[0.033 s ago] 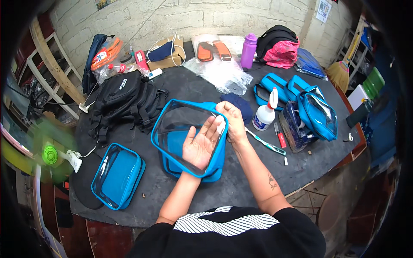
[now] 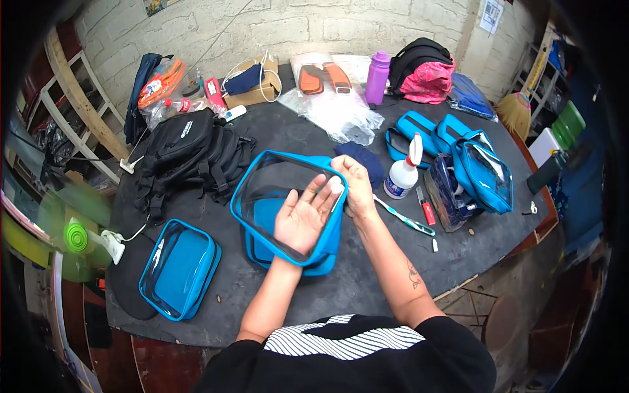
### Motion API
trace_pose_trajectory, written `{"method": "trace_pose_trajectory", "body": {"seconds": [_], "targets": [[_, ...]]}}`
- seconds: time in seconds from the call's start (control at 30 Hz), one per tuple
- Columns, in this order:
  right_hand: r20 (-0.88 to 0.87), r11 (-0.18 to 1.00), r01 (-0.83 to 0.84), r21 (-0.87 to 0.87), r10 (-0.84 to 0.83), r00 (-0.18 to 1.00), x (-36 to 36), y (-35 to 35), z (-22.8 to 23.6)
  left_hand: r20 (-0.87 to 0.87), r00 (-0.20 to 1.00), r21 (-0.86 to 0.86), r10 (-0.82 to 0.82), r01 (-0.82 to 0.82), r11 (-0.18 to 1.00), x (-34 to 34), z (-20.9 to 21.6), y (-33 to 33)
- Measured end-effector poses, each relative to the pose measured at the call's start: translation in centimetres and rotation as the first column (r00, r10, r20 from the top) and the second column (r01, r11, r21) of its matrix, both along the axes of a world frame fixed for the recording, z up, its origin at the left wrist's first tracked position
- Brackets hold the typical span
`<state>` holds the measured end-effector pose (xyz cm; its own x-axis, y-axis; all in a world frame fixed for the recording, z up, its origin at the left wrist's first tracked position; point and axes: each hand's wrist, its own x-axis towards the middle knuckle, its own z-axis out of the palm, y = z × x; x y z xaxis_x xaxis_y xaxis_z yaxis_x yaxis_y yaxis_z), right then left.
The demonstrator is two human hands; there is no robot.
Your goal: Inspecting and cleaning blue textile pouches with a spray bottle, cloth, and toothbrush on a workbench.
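A blue pouch with a clear plastic window (image 2: pixel 252 203) is held tilted above the table in front of me. My left hand (image 2: pixel 304 219) is palm up within its blue-edged frame, fingers stretched out and spread. A small white patch shows at its fingertips; I cannot tell if it is a bit of material or glare. At the pouch's upper right corner my right hand (image 2: pixel 354 185) pinches the blue rim with thumb and fingers. Another blue clear-topped pouch (image 2: pixel 180 268) lies flat to the left.
A black backpack (image 2: pixel 190 150) lies at left behind a blurred green fan (image 2: pixel 77 236). To the right are a white spray bottle (image 2: pixel 400 178), a toothbrush (image 2: pixel 406 216), a red cutter (image 2: pixel 426 207) and several blue pouches (image 2: pixel 485 173). A purple bottle (image 2: pixel 378 78) stands at the back.
My left hand has shifted very slightly left within the pouch's frame. My right hand keeps its hold on the rim.
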<state>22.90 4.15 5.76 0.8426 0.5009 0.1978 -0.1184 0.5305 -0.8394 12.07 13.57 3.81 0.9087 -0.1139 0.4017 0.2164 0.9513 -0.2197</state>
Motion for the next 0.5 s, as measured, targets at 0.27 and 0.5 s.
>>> {"method": "trace_pose_trajectory", "body": {"seconds": [0.27, 0.5], "targets": [[-0.249, 0.949, 0.068, 0.307, 0.012, 0.968, 3.0, -3.8, 1.7, -0.375, 0.916, 0.226, 0.139, -0.055, 0.973, -2.5, 1.6, 5.3], [-0.043, 0.958, -0.131, 0.255, 0.147, 0.988, -1.0, -4.0, 4.3, -0.161, 0.758, 0.744, 0.631, -0.327, 0.582, -2.1, 3.4, 5.9]]}}
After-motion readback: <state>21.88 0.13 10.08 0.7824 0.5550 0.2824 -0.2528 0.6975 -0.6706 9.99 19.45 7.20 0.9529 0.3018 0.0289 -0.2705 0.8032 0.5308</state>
